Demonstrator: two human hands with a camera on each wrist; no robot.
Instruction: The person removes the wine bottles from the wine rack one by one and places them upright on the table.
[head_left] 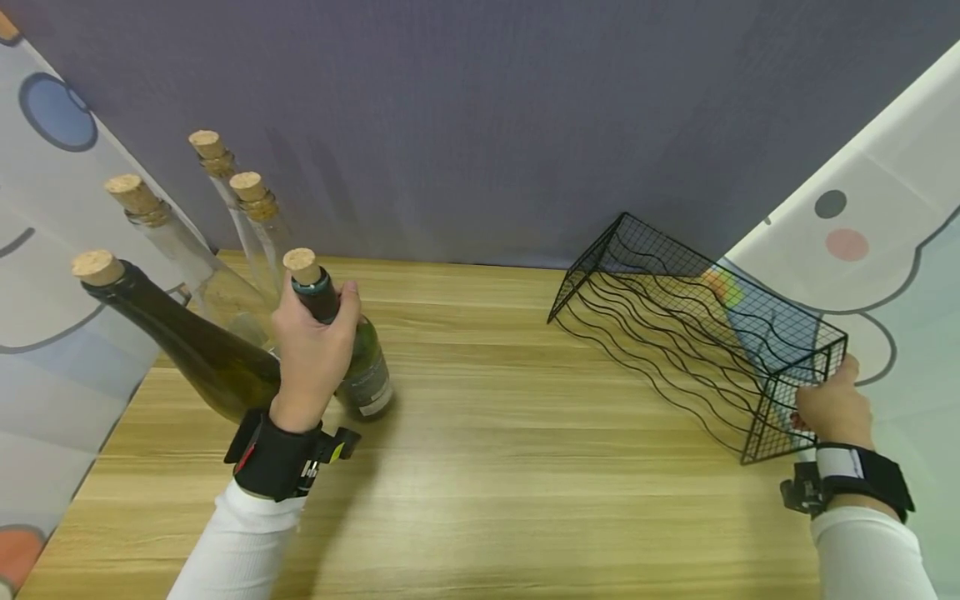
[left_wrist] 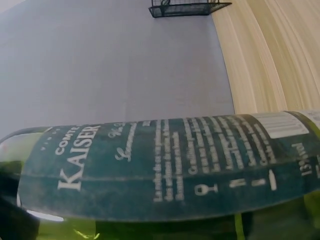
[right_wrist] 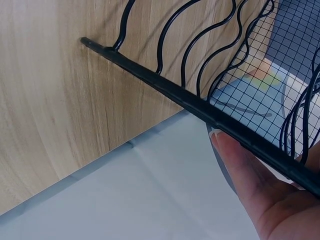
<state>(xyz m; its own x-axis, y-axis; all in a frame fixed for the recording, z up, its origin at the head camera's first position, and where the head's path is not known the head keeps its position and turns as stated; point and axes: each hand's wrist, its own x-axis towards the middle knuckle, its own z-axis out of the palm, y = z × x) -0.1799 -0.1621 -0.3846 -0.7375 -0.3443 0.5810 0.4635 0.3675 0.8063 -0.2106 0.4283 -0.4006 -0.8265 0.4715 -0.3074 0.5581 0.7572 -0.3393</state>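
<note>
A corked green wine bottle (head_left: 366, 375) stands at the left of the table, and my left hand (head_left: 315, 358) grips it round the neck, just below the cork. Its dark green label (left_wrist: 150, 170) fills the lower half of the left wrist view. At the right, a black wire wine rack (head_left: 675, 333) with wavy rods and mesh sides sits at the table's right side. My right hand (head_left: 836, 404) holds the rack's near right end. In the right wrist view, a finger (right_wrist: 250, 175) presses against the black bar (right_wrist: 200, 107); the other fingers are partly hidden.
Left of my left hand stands a larger dark corked bottle (head_left: 180, 342). Behind it are several clear glass bottles with corks, one being a wide clear bottle (head_left: 217, 287). A grey panel (head_left: 450, 133) rises behind the wooden table (head_left: 480, 400). Patterned cloth (head_left: 915, 250) borders the right side.
</note>
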